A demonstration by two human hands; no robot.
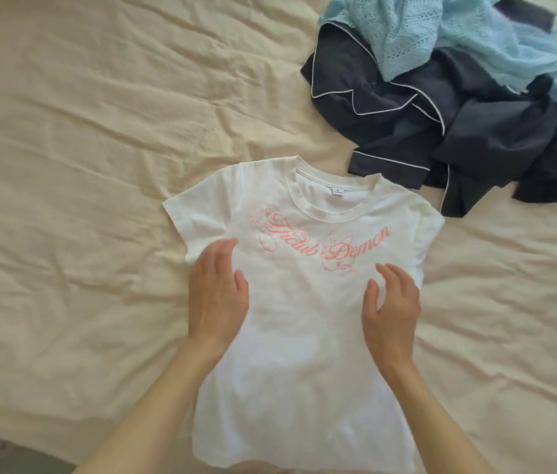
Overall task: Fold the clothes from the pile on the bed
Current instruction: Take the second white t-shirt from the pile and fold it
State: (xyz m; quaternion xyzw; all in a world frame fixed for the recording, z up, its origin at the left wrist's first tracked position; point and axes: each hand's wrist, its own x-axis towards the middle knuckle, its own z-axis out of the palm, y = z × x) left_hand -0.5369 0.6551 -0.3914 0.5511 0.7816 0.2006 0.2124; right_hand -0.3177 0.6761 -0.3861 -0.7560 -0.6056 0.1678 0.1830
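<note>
both hands (304,299) released over the white tee (304,354) — dark pile (441,131) just beside its shoulder.

We see a white T-shirt (304,336) spread flat and face up on the bed, neck away from us, pink script across its chest, both short sleeves out. Beyond its right shoulder sits the pile (458,107): crumpled dark clothes with white piping (407,131) under a pale blue knit (441,39).

Both bare forearms reach forward side by side. Left hand (217,295) palm down, fingers relaxed and slightly spread. Right hand (391,311) likewise, fingers loosely curved, gripping nothing.
</note>
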